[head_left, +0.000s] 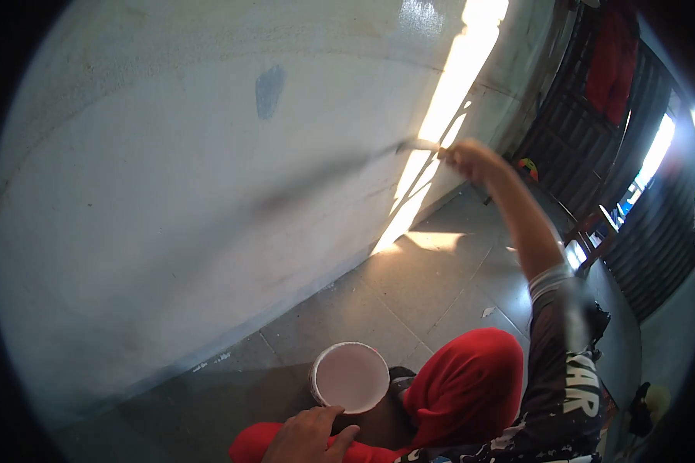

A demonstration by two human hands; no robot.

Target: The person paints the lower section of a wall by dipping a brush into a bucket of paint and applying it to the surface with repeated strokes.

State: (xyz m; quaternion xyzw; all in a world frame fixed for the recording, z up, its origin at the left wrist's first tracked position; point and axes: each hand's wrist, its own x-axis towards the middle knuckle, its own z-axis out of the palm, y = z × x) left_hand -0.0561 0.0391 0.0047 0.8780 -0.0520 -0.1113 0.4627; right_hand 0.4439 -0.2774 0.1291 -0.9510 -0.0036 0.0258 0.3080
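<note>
At the end of my outstretched right arm, my right hand [469, 160] is closed round the handle of a brush [421, 144], whose tip is at the pale wall [185, 170] beside a bright strip of sunlight. My left hand [307, 436] rests low in the view near my red-clothed knee, its fingers apart, with fingertips by the near rim of a white bucket [350, 377]. Pale liquid fills part of the bucket, which stands on the tiled floor. A grey patch [269, 91] marks the upper wall.
Grey floor tiles [432, 289] run along the wall's foot, with small white flecks on them. Dark corrugated panels [571, 147] stand at the right, a red cloth [613, 65] hanging there. Wooden furniture [594, 243] stands beyond my right arm.
</note>
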